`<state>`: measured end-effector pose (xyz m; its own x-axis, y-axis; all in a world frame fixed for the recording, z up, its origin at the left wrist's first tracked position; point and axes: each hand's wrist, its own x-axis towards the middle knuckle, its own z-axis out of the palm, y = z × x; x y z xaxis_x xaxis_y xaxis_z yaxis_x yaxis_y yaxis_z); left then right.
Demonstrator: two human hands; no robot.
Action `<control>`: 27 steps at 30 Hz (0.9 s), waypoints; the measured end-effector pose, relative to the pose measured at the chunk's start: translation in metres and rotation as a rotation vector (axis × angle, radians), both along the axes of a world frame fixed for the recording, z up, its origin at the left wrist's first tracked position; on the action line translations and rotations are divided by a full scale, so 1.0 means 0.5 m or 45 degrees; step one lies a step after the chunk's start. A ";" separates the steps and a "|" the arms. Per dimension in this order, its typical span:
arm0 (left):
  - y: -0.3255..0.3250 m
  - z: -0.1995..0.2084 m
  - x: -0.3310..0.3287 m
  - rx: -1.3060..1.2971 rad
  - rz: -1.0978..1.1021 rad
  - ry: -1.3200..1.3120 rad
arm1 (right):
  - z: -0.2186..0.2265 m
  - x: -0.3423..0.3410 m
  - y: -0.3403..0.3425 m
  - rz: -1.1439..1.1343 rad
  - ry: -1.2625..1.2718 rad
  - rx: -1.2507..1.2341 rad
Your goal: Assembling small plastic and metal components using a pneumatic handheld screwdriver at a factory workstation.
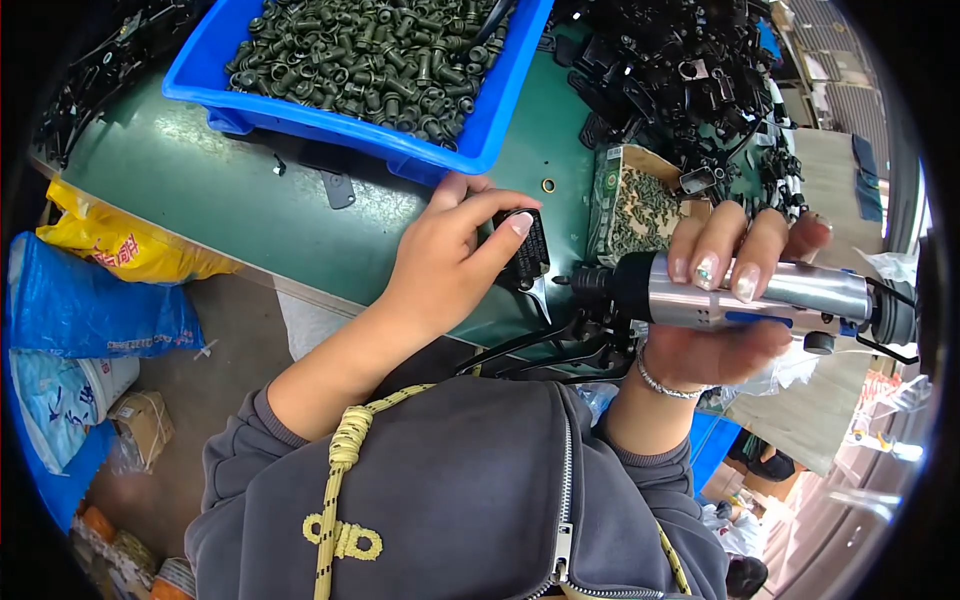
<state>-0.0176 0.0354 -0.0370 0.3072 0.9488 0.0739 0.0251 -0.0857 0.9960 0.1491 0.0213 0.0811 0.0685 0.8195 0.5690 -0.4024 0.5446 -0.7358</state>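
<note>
My left hand (445,250) is closed on a small black part (533,245), with thumb and index finger pressed along its top. A thin pointed metal piece (540,298) sticks out below that part. My right hand (735,255) wraps round a silver and black power screwdriver (830,290), lying sideways with its nose toward the left. The nose comes close to the black part; whether they touch I cannot tell. Just in front of the left knuckles stands a blue bin (345,128) full of dark green sleeved bolts (370,70).
A small open box (610,215) of short screws (645,205) stands beyond the screwdriver. Heaped black parts (680,80) cover the far right of the green table (230,200). A small brass ring (548,185) and a flat dark plate (338,188) lie on it. Bags (120,300) stand at left.
</note>
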 end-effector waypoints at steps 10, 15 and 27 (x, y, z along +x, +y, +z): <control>0.010 0.010 0.000 -0.043 -0.167 -0.061 | 0.021 0.003 -0.011 0.022 -0.332 0.007; 0.008 -0.001 0.009 -0.028 -0.143 -0.164 | 0.015 -0.008 -0.017 -0.062 -0.341 0.004; 0.007 -0.004 0.016 0.021 -0.078 -0.210 | -0.001 -0.023 -0.024 -0.162 -0.299 -0.005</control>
<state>-0.0094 0.0388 -0.0391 0.3468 0.9269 0.1437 -0.1441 -0.0987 0.9846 0.1378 0.0095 0.0806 0.0372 0.8147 0.5786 -0.1488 0.5771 -0.8030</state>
